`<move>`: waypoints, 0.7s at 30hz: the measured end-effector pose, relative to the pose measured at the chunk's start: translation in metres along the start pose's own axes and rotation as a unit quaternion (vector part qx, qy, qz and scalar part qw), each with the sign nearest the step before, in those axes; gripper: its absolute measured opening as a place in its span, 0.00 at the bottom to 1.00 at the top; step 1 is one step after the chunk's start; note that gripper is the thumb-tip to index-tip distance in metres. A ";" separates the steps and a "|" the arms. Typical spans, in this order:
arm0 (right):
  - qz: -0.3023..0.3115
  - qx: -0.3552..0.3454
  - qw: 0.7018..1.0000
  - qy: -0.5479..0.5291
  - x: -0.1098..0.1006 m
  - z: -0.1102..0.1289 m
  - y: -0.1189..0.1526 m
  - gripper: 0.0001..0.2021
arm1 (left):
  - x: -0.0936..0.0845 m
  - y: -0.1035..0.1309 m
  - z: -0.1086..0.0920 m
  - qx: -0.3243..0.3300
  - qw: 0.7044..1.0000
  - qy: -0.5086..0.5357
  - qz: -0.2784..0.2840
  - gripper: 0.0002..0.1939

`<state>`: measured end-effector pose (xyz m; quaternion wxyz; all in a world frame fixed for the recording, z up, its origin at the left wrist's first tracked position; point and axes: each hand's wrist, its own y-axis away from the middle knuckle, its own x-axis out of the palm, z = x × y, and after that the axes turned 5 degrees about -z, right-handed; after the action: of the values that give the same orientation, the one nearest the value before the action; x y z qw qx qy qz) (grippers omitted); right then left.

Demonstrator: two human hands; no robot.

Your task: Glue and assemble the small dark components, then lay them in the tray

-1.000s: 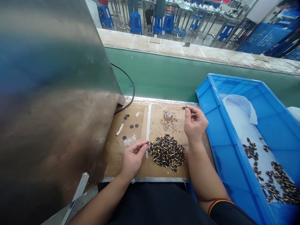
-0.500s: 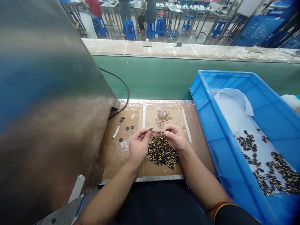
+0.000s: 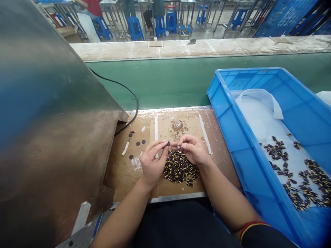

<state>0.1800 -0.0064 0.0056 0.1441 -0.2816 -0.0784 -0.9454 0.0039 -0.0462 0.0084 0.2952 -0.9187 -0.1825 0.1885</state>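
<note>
Above a heap of small dark-and-yellow parts, my two hands almost meet. My left hand is closed, pinching a small dark round disc between thumb and fingertips. Closed as well, my right hand pinches a small dark part with a light patch, mostly covered by the fingers. Left of the heap, several loose dark discs lie on the cardboard beside a white-handled knife. Behind my hands stands a small clear cup-like piece, with brown stains around it.
A large metal housing rises on the left, a black cable running beside it. To the right, a blue crate holds a white liner and more dark-and-yellow parts. A green belt crosses behind. People and blue stools are beyond.
The disc in my left hand has turned so that its flat face shows more. My right hand keeps its pinch. The whole view has tilted slightly downward.
</note>
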 end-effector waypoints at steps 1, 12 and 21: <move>-0.001 0.001 1.000 0.002 -0.001 0.001 0.000 0.08 | 0.000 -0.001 0.001 0.019 1.000 -0.011 0.002 0.10; 0.001 0.032 0.998 0.053 -0.006 -0.002 -0.002 0.06 | -0.002 0.008 0.020 -0.046 0.998 0.024 0.037 0.08; -0.002 -0.002 0.994 0.109 -0.010 -0.009 -0.002 0.01 | -0.001 0.009 0.024 -0.142 0.986 0.079 0.048 0.06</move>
<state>0.1835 -0.0045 -0.0075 0.1494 -0.1771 -0.0613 -0.9709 -0.0056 -0.0418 -0.0146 0.1657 -0.9710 -0.1396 0.1013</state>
